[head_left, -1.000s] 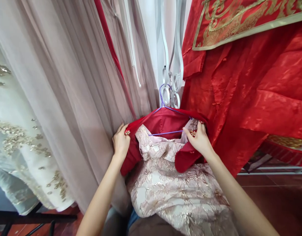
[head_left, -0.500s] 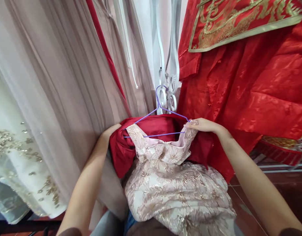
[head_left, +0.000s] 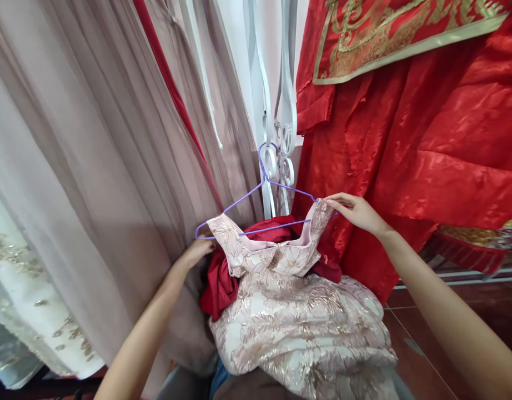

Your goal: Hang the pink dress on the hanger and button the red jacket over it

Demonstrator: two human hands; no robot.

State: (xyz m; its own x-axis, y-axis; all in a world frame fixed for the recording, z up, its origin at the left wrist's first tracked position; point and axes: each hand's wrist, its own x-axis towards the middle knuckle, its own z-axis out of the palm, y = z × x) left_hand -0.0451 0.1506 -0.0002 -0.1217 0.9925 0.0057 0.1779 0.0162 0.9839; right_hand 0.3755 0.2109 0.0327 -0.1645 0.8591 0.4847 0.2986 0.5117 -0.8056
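A pale pink brocade dress (head_left: 297,316) hangs by its wide straps on a purple hanger (head_left: 244,197), whose hook is at a white scrolled metal stand (head_left: 286,133). My right hand (head_left: 358,211) pinches the dress's right strap near the hanger's shoulder. My left hand (head_left: 197,249) is just under the hanger's left end, beside dark red cloth (head_left: 222,286); its fingers are partly hidden behind the hanger and cloth. The red cloth lies bunched behind the dress's bodice and shows through the neckline.
Dusty pink sheer drapery (head_left: 114,166) fills the left, with a white gown with gold beading (head_left: 35,311) at the far left. Bright red satin garments (head_left: 406,139) with gold embroidery hang at the right. Reddish floor tiles (head_left: 422,333) show at the lower right.
The red cloth has dropped lower behind the dress and bunched up, baring the hanger's left end. My left hand has moved down slightly; my right hand has shifted outward on the strap.
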